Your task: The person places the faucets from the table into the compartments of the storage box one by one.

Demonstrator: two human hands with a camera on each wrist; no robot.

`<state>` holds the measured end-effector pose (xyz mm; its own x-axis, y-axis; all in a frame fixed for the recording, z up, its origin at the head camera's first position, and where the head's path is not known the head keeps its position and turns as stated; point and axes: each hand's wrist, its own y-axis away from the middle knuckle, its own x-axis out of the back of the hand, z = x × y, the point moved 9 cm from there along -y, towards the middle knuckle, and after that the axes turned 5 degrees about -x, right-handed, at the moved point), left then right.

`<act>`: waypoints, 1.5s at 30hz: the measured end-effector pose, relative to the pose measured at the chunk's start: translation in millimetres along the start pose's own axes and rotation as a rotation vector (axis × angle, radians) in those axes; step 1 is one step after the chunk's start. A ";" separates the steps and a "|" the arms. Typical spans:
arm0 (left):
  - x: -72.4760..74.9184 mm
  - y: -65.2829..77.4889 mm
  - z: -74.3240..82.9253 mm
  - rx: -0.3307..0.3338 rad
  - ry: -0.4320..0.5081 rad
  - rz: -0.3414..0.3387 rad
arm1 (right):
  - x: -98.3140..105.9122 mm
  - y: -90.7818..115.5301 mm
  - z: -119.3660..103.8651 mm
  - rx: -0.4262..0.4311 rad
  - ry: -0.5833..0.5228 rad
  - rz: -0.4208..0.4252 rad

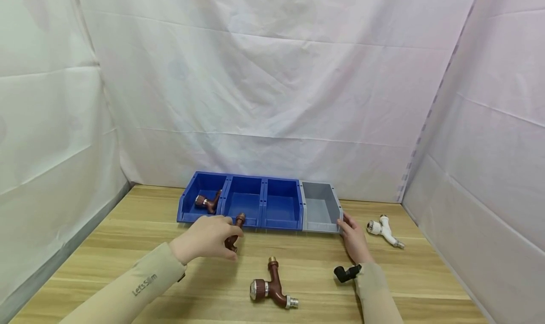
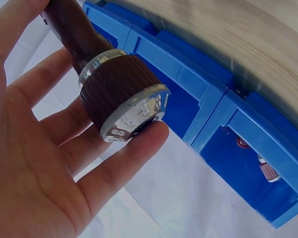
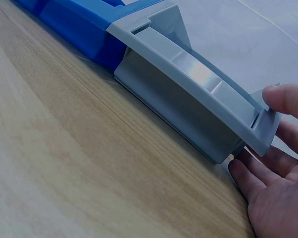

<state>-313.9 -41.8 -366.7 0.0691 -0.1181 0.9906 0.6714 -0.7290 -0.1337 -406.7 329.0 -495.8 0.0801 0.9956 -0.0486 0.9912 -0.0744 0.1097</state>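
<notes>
My left hand [image 1: 208,238] holds a brown faucet [image 1: 239,222] just in front of the second blue bin [image 1: 242,197]. In the left wrist view this faucet's ribbed knob [image 2: 120,89] has a silvery cap, and the fingers [image 2: 122,161] lie behind and below it. My right hand [image 1: 354,239] grips the front right corner of the grey bin [image 1: 322,227]. In the right wrist view its thumb [image 3: 286,96] rests on the rim, with the other fingers against the outside. Another brown faucet [image 1: 208,203] lies inside the leftmost blue bin [image 1: 187,210].
A third brown faucet [image 1: 276,286] lies on the wooden table [image 1: 315,295] between my forearms. A white faucet [image 1: 385,231] lies to the right of my right hand. Another blue bin [image 1: 283,202] adjoins the grey one. White cloth [image 1: 272,87] hangs behind and at both sides.
</notes>
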 end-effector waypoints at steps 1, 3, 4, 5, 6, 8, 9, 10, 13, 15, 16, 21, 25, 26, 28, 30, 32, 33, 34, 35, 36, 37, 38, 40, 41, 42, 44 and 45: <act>0.3 -0.4 -0.5 0.000 -0.001 -0.002 | 0.1 -0.1 0.2 -0.003 -0.003 0.002; 1.8 -1.1 -0.7 -0.001 -0.004 -0.006 | -0.3 -0.2 0.2 -0.002 -0.006 -0.003; 2.5 -1.5 -0.9 -0.003 -0.005 -0.005 | -0.7 -0.3 0.1 -0.002 -0.009 -0.008; 3.4 -1.6 -0.8 -0.006 -0.005 -0.003 | -1.0 -0.5 0.1 -0.001 -0.011 -0.013; 4.2 -1.9 -0.8 -0.007 -0.005 -0.003 | -0.8 -0.7 0.3 -0.003 -0.019 -0.013; 5.2 -2.5 -0.9 -0.008 -0.007 -0.001 | -1.0 -1.1 0.2 -0.002 -0.021 -0.018; 5.4 -2.9 -1.3 -0.005 -0.005 -0.002 | -1.1 -1.1 0.0 -0.001 -0.017 -0.019; 5.6 -3.3 -1.8 0.000 -0.006 -0.004 | -1.0 -1.3 -0.1 0.001 -0.017 -0.018; 6.5 -4.6 -3.9 0.019 -0.009 -0.010 | -1.2 -1.2 -0.8 0.005 -0.016 -0.014; 7.4 -5.3 -5.2 0.035 -0.010 -0.017 | -1.1 -1.5 -0.9 0.007 -0.017 -0.011; 7.6 -5.7 -5.7 0.040 -0.015 -0.020 | -1.0 -1.6 -0.8 0.007 -0.017 -0.010; 7.9 -6.7 -6.6 0.049 -0.019 -0.027 | -0.4 -2.5 -0.1 0.005 -0.014 -0.008; 6.7 -5.5 -7.3 0.048 -0.019 -0.027 | -2.6 -1.8 0.9 -0.004 -0.035 -0.019; 6.4 -5.2 -7.4 0.047 -0.015 -0.026 | -3.2 -1.6 1.4 -0.007 -0.039 -0.021; 5.9 -5.0 -7.9 0.047 -0.008 -0.024 | -4.1 -1.1 1.9 -0.009 -0.044 -0.023; 5.5 -5.6 -8.6 0.046 -0.005 -0.022 | -4.4 -0.9 2.1 -0.009 -0.051 -0.024; 5.4 -6.9 -9.7 0.041 -0.003 -0.015 | -4.0 -0.6 2.1 -0.009 -0.045 -0.022; 5.3 -7.8 -10.5 0.039 -0.006 -0.013 | -3.6 -0.5 2.1 -0.010 -0.045 -0.021; 5.2 -8.7 -11.4 0.038 -0.009 -0.010 | -3.2 -0.5 2.1 -0.012 -0.045 -0.019; 5.7 -9.7 -12.0 0.036 -0.011 -0.008 | -2.8 -0.6 2.0 -0.012 -0.043 -0.018; 6.1 -10.6 -12.7 0.036 -0.014 -0.007 | -2.3 -0.7 1.7 -0.011 -0.040 -0.016; 6.8 -11.5 -13.3 0.037 -0.015 -0.008 | -1.8 -0.6 1.5 -0.011 -0.038 -0.013; 7.7 -12.2 -13.7 0.039 -0.018 -0.008 | -1.6 -0.8 1.3 -0.010 -0.036 -0.013; 9.5 -13.5 -14.2 0.044 -0.021 -0.012 | -1.6 -0.9 0.5 -0.006 -0.031 -0.014; 10.3 -14.0 -14.3 0.045 -0.022 -0.016 | -1.7 -0.9 0.2 -0.005 -0.032 -0.015; 11.1 -14.4 -14.3 0.046 -0.022 -0.017 | -1.7 -0.7 -0.1 -0.004 -0.029 -0.015; 12.0 -15.4 -14.3 0.045 -0.021 -0.021 | -1.9 -0.6 -0.2 -0.004 -0.031 -0.018; 12.4 -15.7 -14.3 0.044 -0.018 -0.022 | -1.9 -0.3 -0.4 -0.004 -0.034 -0.019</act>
<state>-334.1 -41.4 -352.8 0.0670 -0.0894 0.9937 0.7049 -0.7006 -0.1106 -407.2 327.1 -495.3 0.0645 0.9944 -0.0842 0.9922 -0.0549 0.1123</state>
